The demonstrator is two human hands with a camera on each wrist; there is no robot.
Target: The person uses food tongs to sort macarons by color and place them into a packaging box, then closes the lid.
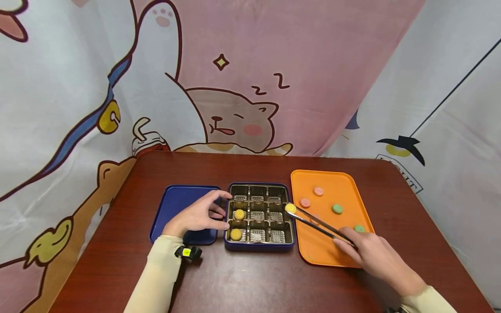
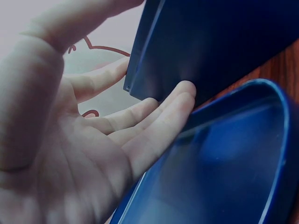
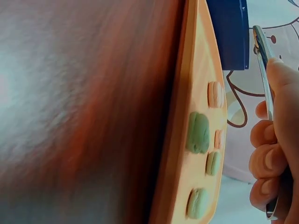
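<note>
Head view: the left hand [image 1: 201, 214] lies loosely spread at the left wall of the box [image 1: 259, 248], apparently steadying it. Right of the box, the right hand [image 1: 377, 256] grips tongs [image 1: 313, 224] that pinch a yellow cookie [image 1: 290, 208] at the box's right edge, probably keeping skin off it. Two other yellow cookies [image 1: 239, 214] sit apart in the box's left column. The tray [image 1: 325, 250] right of the box spreads pink cookies [image 1: 318, 191] and green cookies [image 1: 337, 209] within easy reach.

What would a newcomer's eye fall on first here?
Probably the bright orange tray on the right of the table, bearing pink macarons and green macarons. Next, the yellow macaron gripped by tongs in the right hand, at the right edge of the blue box. Behind hangs a cartoon backdrop.
</note>
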